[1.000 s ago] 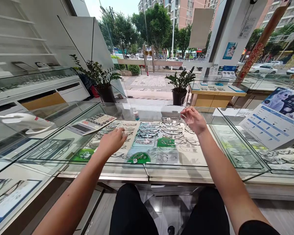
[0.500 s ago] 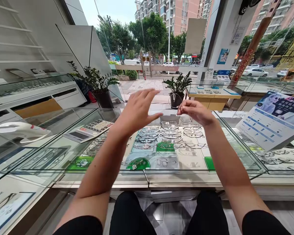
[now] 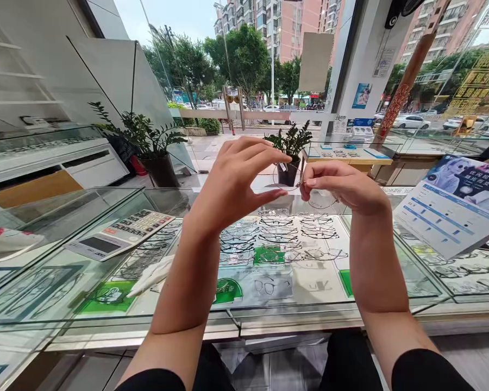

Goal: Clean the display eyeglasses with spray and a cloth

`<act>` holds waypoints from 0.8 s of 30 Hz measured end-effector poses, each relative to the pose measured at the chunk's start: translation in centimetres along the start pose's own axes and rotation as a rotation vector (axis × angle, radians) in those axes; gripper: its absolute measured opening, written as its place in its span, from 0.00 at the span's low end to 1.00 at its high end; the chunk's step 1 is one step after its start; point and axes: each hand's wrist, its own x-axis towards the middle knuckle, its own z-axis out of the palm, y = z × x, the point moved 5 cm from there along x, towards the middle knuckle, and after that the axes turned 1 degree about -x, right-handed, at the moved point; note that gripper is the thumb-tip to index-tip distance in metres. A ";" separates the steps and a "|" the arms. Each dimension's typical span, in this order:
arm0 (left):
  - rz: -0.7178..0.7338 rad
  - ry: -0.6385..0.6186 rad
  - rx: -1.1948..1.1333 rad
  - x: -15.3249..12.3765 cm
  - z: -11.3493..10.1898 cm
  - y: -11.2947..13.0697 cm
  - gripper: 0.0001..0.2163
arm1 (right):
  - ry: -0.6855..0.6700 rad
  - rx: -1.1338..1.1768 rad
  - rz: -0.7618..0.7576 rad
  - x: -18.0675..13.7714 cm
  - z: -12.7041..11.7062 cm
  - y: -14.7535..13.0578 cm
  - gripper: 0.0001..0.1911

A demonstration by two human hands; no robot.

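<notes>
A thin wire-framed pair of glasses (image 3: 295,182) with clear round lenses is held up between both hands above the glass display counter (image 3: 407,277). My left hand (image 3: 236,182) pinches the left rim with fingertips and thumb. My right hand (image 3: 344,187) is closed on the frame near its middle. Rows of other eyeglass frames (image 3: 277,236) lie inside the case beneath the hands. A white cloth (image 3: 150,276) lies on the glass near my left forearm.
A calculator (image 3: 120,234) rests on the counter at left. A tilted printed sign (image 3: 452,209) stands at right. Two potted plants (image 3: 146,144) stand behind the counter near the shop window. White shelving fills the far left.
My left hand rose from the counter and came across to the glasses that my right hand holds. Both hands now pinch the frame. The view tilted slightly, showing the white cloth.
</notes>
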 end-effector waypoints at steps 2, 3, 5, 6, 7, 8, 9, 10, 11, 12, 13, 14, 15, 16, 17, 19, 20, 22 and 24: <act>0.024 -0.008 0.052 -0.1 0.0 0.4 0.18 | -0.018 0.010 0.009 -0.1 0.1 -0.2 0.12; 0.039 -0.016 0.069 -0.1 0.1 0.7 0.19 | -0.022 0.007 0.012 -0.2 0.2 -0.3 0.12; 0.065 -0.033 0.088 -0.1 0.3 1.0 0.20 | -0.022 -0.008 0.008 -0.3 0.1 -0.6 0.12; 0.075 -0.035 0.092 -0.1 0.4 1.1 0.20 | -0.018 -0.017 0.004 -0.4 0.1 -0.8 0.12; 0.084 -0.032 0.094 -0.1 0.5 1.2 0.20 | -0.014 -0.025 0.001 -0.5 0.1 -1.0 0.13; 0.093 -0.027 0.095 -0.1 0.5 1.2 0.20 | -0.013 -0.035 -0.001 -0.6 0.1 -1.1 0.13; 0.100 -0.020 0.093 -0.1 0.5 1.2 0.19 | -0.013 -0.048 -0.003 -0.7 0.2 -1.3 0.14; 0.106 -0.011 0.090 -0.1 0.5 1.2 0.19 | -0.008 -0.070 -0.002 -0.7 0.4 -1.4 0.14; 0.110 -0.001 0.086 -0.2 0.5 1.2 0.18 | 0.015 -0.103 -0.006 -0.8 0.5 -1.6 0.15; 0.109 0.011 0.082 -0.2 0.4 1.1 0.18 | 0.066 -0.147 -0.021 -0.8 0.6 -1.8 0.16; 0.104 0.027 0.078 -0.2 0.2 1.0 0.18 | 0.156 -0.198 -0.055 -0.9 0.6 -2.1 0.17; 0.094 0.046 0.073 -0.3 0.0 0.8 0.18 | 0.284 -0.251 -0.107 -1.0 0.4 -2.5 0.17; 0.083 0.070 0.066 -0.3 -0.3 0.6 0.18 | 0.438 -0.299 -0.175 -1.2 0.1 -3.0 0.17; 0.074 0.101 0.055 -0.3 -0.6 0.5 0.18 | 0.599 -0.335 -0.254 -1.7 -0.1 -3.4 0.16; 0.064 0.136 0.041 -0.4 -1.0 0.3 0.19 | 0.746 -0.357 -0.338 -2.1 -0.3 -3.7 0.15; 0.052 0.218 0.013 -0.5 -1.7 -0.1 0.19 | 0.917 -0.373 -0.475 -2.9 -0.5 -4.1 0.10; 0.049 0.260 -0.001 -0.6 -2.0 -0.4 0.20 | 0.931 -0.377 -0.525 -3.1 -0.5 -4.1 0.07; 0.045 0.348 -0.028 -0.7 -2.6 -0.9 0.20 | 0.854 -0.407 -0.575 -3.0 -0.4 -4.2 0.10; 0.044 0.400 -0.058 -0.8 -2.9 -1.6 0.21 | 0.730 -0.474 -0.564 -2.6 0.0 -4.2 0.18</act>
